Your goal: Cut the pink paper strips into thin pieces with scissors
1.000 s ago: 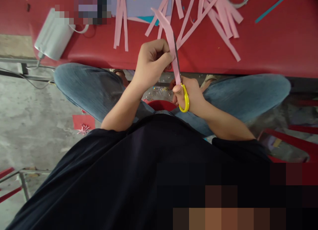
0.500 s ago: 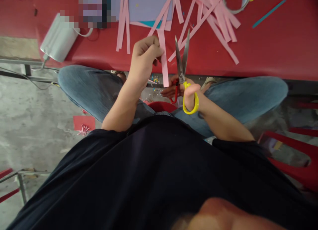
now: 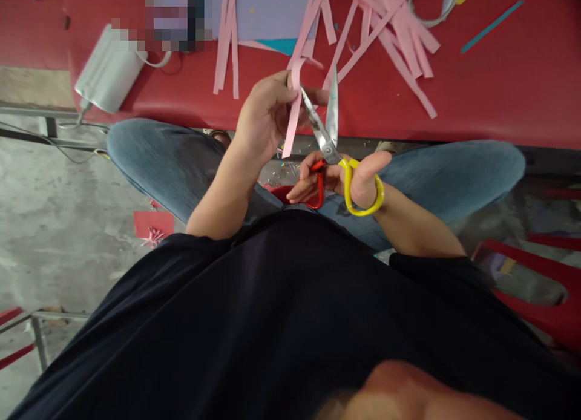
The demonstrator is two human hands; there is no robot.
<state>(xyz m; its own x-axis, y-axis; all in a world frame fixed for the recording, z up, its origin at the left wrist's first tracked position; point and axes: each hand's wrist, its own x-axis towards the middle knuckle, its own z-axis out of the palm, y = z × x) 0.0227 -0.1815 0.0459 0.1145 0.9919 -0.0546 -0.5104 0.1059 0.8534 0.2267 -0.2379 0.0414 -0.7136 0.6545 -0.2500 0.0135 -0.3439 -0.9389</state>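
Between the thumb and fingers of my left hand is a pink paper strip. Its lower end hangs down and its upper end curls over to the right. My right hand has its thumb and fingers through the handles of a pair of scissors, one loop yellow and the other red. The blades are spread and point up, away from my body. The left blade's tip is close beside the strip, near my left fingertips; I cannot tell if it touches.
More pink strips lie on the red table, near a lilac sheet, a roll of tape and a blue strip. A white device with a cable is at the left. A red stool stands at right.
The strip has swung to a slant and its top now curls over. The scissors have tilted left and shifted slightly towards me, their left blade tip nearer my left hand.
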